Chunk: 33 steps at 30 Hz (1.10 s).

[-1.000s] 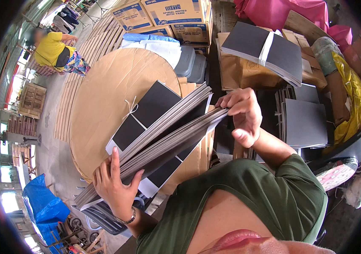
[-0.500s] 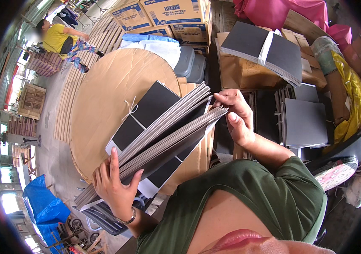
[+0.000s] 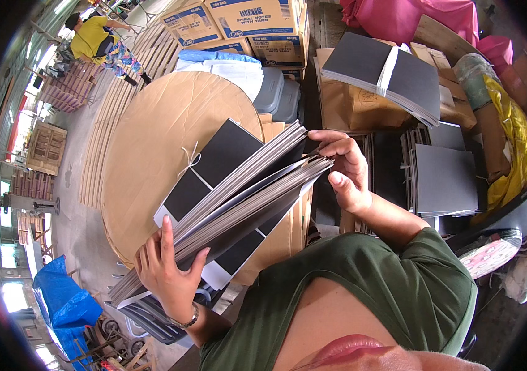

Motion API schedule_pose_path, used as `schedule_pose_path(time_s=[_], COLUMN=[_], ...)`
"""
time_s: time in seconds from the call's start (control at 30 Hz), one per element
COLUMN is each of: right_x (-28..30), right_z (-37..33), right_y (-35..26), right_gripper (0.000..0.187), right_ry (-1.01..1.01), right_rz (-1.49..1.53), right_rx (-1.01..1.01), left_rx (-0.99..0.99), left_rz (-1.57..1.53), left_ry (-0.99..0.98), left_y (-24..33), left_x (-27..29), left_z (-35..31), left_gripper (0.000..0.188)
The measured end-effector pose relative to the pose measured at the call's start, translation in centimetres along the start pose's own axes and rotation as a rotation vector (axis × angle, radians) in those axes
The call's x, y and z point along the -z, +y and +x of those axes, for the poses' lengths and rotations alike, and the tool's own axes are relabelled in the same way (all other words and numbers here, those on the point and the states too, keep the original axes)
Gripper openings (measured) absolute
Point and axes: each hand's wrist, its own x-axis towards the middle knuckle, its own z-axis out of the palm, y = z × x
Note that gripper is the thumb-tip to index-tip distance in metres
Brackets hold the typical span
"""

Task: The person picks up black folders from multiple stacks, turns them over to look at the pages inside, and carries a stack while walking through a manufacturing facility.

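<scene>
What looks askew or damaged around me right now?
The white-banded stack of black rectangular boards sits slanted over the brown paper-wrapped package, out of line with its edges. No obvious spill or damage shows.

L hand (image 3: 169,267) low w/ thumb (image 3: 199,260) spread, R hand (image 3: 350,172) higher, fingers (image 3: 341,147) bent

The single view looks down from the wearer's head, through the left lens of a side-by-side pair, facing outward over the shirt (image 3: 368,272) at the lower edge. It sits close: left hand (image 3: 167,266) left of centre, right hand (image 3: 345,166) right of centre, boards (image 3: 245,201) between them. The table (image 3: 146,148) lies just beyond. The wide fisheye reaches far back at upper left, where a co-worker (image 3: 93,40) appears small and tilted; straight edges bend toward the rim, and the corners go black.
</scene>
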Motion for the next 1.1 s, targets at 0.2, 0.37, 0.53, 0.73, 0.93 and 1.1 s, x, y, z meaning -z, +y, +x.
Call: schedule_pose_path(time_s=[0.2,0.37,0.53,0.73,0.93,1.1], right_x=[0.7,1.1,1.7,2.4,1.2,2.0], right_z=[0.7,1.1,1.9,3.5,1.7,1.3], right_y=[-0.1,-0.4,-0.8,-2.8,-1.6,-0.5], right_gripper=[0.033,0.034,0.035,0.033,0.04,0.057], right_ry=[-0.054,-0.087,-0.173,-0.342,-0.069,-0.146], right_rz=[-0.161,-0.309,-0.458,-0.666,-0.055,-0.359], right_rx=[0.073,0.158,0.252,0.381,-0.096,0.038], left_rx=[-0.004,-0.012,-0.019,-0.002,0.002,0.015], left_rz=[0.006,0.011,0.007,0.0,-0.006,-0.014], left_ry=[0.0,0.001,0.002,-0.014,-0.009,-0.018], left_y=[0.1,0.0,0.1,0.1,0.3,0.4], left_x=[0.1,0.1,0.2,0.3,0.3,0.4], left_z=[0.0,-0.1,-0.1,-0.4,-0.4,-0.7], left_gripper=[0.085,0.085,0.085,0.085,0.085,0.084])
